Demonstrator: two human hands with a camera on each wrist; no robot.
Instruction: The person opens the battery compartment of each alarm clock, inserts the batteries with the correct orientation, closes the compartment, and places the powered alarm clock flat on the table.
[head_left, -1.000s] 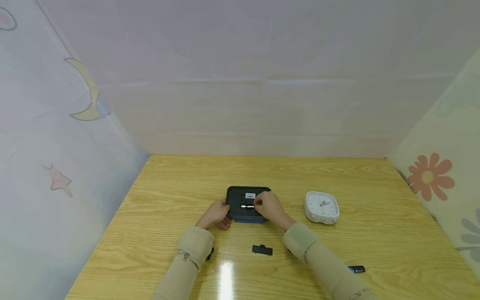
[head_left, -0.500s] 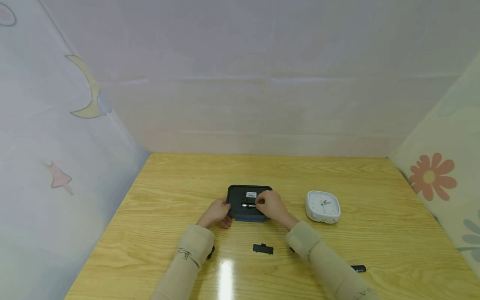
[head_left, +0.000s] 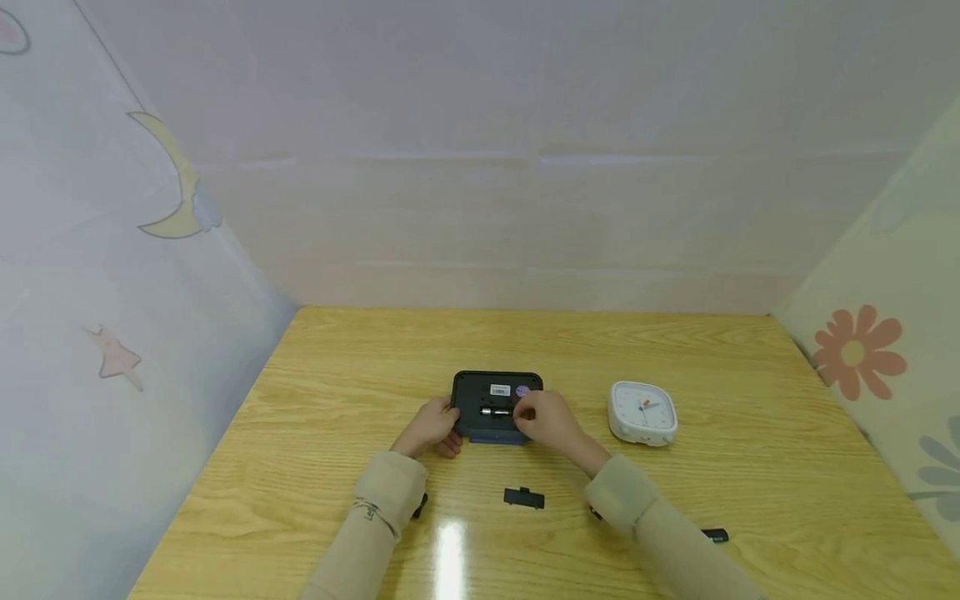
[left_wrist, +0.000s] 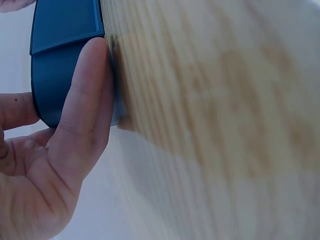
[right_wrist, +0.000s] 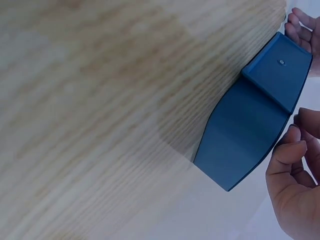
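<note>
A black device with rounded corners lies back-up on the table, its face hidden. Its back carries a barcode label and a purple round sticker. My left hand grips its left edge, thumb above and fingers along the side. In the left wrist view those fingers lie flat against the dark casing. A silver-and-black battery sits in the slot on the back. My right hand has thumb and index fingertips pinched together at the battery's right end. In the right wrist view the pinch shows right beside the device's edge.
A black battery cover lies in front of the device. To the right stands a white alarm clock. A black battery-like stick lies near the right sleeve. Small dark pieces show partly behind both sleeves.
My right hand has shifted slightly right and toward me, uncovering the purple sticker. The left hand keeps its hold, and the device stays in place.
</note>
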